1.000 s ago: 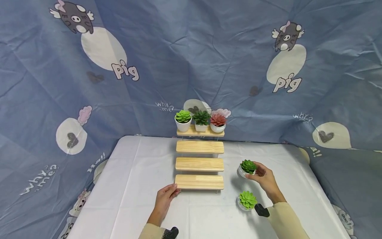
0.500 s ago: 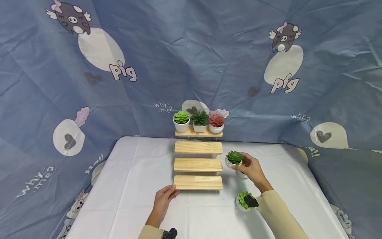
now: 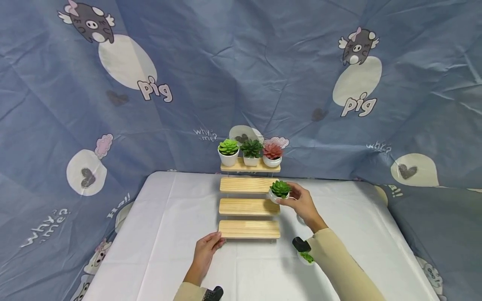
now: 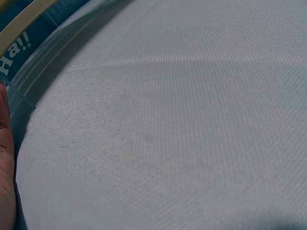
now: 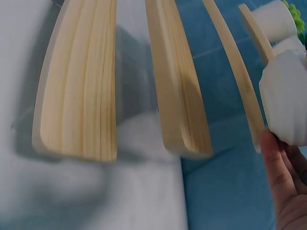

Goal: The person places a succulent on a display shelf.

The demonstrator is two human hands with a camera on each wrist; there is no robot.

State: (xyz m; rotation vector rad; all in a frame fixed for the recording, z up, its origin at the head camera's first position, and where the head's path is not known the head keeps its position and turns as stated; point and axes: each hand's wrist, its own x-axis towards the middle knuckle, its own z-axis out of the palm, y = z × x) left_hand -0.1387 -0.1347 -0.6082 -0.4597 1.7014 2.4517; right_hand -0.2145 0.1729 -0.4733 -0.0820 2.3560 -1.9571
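My right hand (image 3: pixel 303 205) grips a dark green potted succulent (image 3: pixel 280 190) by its white pot, at the right end of the tiered wooden shelf (image 3: pixel 249 229), level with the second board from the top. The right wrist view shows fingers against the ribbed white pot (image 5: pixel 285 98), close to a board's end; touching or apart, I cannot tell. At the lowest board's front left corner, my left hand (image 3: pixel 205 251) pinches the edge. Only a strip of the left hand (image 4: pixel 5 163) enters the left wrist view. On the top board stand light green (image 3: pixel 228 152), dark green (image 3: pixel 251 151) and red (image 3: pixel 272 154) potted succulents.
Under the right forearm, a light green succulent (image 3: pixel 308 257) on the white-covered table (image 3: pixel 180 217) is partly hidden. Another white pot (image 3: pixel 300 219) shows behind the right hand. A blue printed cloth (image 3: pixel 241 83) rises behind the shelf.
My right hand has carried the dark green succulent left and away from me, from beside the shelf to its right end. The left hand stays at the shelf's corner.
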